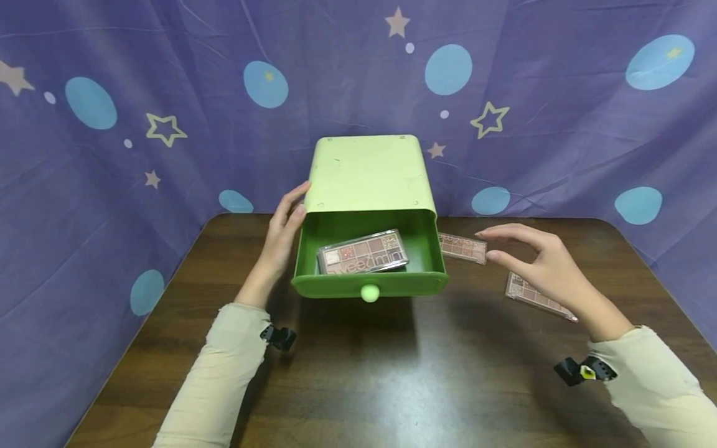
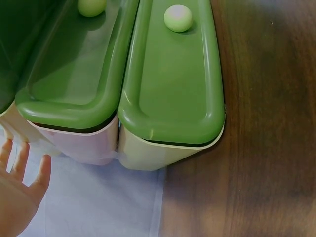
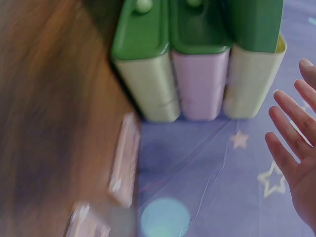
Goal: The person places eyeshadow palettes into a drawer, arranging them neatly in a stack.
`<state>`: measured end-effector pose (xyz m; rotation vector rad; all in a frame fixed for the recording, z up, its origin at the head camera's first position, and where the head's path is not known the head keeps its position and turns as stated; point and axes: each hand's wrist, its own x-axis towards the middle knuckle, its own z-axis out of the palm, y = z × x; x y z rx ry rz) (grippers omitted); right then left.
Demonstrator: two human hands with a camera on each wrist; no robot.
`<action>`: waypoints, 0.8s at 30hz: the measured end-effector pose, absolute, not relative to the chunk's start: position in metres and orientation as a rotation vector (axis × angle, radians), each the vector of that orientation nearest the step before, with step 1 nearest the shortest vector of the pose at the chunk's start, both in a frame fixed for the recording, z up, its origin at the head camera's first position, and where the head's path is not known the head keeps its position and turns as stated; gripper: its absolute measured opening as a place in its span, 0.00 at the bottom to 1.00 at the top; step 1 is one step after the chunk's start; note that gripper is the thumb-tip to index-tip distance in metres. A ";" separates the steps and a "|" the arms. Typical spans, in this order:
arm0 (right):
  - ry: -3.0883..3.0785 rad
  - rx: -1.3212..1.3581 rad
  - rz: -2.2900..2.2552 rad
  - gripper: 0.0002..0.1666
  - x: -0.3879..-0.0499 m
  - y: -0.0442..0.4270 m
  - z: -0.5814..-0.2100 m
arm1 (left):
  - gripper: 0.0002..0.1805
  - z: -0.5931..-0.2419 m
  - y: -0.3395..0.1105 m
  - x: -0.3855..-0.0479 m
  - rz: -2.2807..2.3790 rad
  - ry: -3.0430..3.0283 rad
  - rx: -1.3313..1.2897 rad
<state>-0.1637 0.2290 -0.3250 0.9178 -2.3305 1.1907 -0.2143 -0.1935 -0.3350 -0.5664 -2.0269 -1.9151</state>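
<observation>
A stacked drawer unit (image 1: 370,171) has its top green drawer (image 1: 330,286) pulled out. Inside that drawer lies an eyeshadow palette (image 1: 364,252), tilted. My left hand (image 1: 276,239) rests against the unit's left side, its fingers extended. Over the table to the right, my right hand (image 1: 540,261) holds nothing, with thumb and fingers spread apart. Near its fingertips a second eyeshadow palette (image 1: 463,247) lies on the table, partly hidden behind the drawer. A third palette (image 1: 532,295) lies below the hand, which covers part of it.
The wooden table (image 1: 358,386) carries the unit near its back edge. Behind hangs a purple cloth (image 1: 347,68) with stars and blue ovals. Under the pulled-out drawer, the wrist views show a pink-sided tier (image 3: 201,84) and a yellow-green one (image 3: 148,89), both with closed drawers.
</observation>
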 end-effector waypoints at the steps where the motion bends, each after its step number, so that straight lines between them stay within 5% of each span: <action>1: -2.350 0.891 1.185 0.28 -0.163 0.235 -0.328 | 0.27 -0.335 -0.193 -0.215 -1.915 -2.027 -0.567; 24: -2.664 0.406 1.092 0.24 -0.152 0.328 -0.382 | 0.28 -0.336 -0.194 -0.216 -1.911 -2.021 -0.569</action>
